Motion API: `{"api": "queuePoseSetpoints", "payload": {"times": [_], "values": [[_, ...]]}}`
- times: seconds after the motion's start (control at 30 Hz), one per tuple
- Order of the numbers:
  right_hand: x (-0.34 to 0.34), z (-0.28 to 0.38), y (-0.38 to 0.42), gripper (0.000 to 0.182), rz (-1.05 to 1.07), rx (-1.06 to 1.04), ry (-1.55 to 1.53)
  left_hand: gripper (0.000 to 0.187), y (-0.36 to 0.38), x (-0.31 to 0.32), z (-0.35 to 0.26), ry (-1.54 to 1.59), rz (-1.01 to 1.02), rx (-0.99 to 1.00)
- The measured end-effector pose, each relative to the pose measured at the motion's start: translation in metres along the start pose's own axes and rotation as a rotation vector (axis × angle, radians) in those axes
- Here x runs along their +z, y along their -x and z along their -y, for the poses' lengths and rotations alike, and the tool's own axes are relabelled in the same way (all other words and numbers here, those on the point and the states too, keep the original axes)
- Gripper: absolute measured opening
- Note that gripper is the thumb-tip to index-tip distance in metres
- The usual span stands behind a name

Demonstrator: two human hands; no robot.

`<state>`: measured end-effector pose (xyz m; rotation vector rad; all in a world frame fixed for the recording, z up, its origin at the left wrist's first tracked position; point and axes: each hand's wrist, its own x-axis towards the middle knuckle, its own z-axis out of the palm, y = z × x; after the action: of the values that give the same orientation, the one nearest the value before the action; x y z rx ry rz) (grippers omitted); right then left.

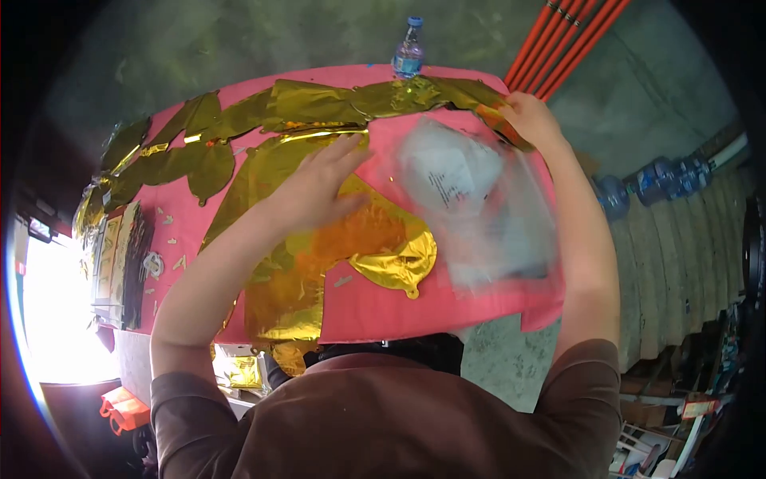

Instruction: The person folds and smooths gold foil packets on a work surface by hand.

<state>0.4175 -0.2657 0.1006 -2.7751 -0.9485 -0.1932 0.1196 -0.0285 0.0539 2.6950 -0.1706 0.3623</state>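
Note:
Gold foil balloons (311,106), flat and linked in a long strip, run along the far side of the pink-covered table (375,311). At the strip's right end my right hand (533,120) has its fingers closed on the foil edge. My left hand (319,188), slightly blurred, hovers with fingers stretched over a wide gold foil sheet (283,303). Just right of that hand, a rounded gold balloon (399,259) with a small tab lies on the pink cover. Clear plastic bags (451,172) with printed text and pale contents rest between my arms.
A water bottle (408,52) stands at the far edge. Stacked flat packs (120,263) and small paper scraps (177,262) lie at the left. Red poles (566,40) lean beyond the far right corner; large blue water jugs (654,182) are off to the right.

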Motion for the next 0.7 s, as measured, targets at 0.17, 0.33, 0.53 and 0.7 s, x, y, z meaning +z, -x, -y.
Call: {"api": "queuePoseSetpoints", "payload": {"times": [0.17,0.33,0.53,0.7], "values": [[0.050,0.038,-0.103,0.048,-0.053,-0.105,-0.189,0.053,0.056,-0.012,0.020,-0.048,-0.056,-0.088],[0.121,0.052,-0.183,0.078,-0.052,-0.007,-0.353,0.042,0.062,-0.009,0.050,-0.062,-0.276,-0.038],[0.134,0.080,-0.225,0.079,0.007,-0.059,-0.801,0.037,0.060,-0.013,0.050,-0.142,-0.297,-0.019],[0.162,0.084,-0.238,0.073,-0.324,0.108,-0.722,0.033,0.061,0.000,0.052,-0.060,-0.246,-0.021]]}}
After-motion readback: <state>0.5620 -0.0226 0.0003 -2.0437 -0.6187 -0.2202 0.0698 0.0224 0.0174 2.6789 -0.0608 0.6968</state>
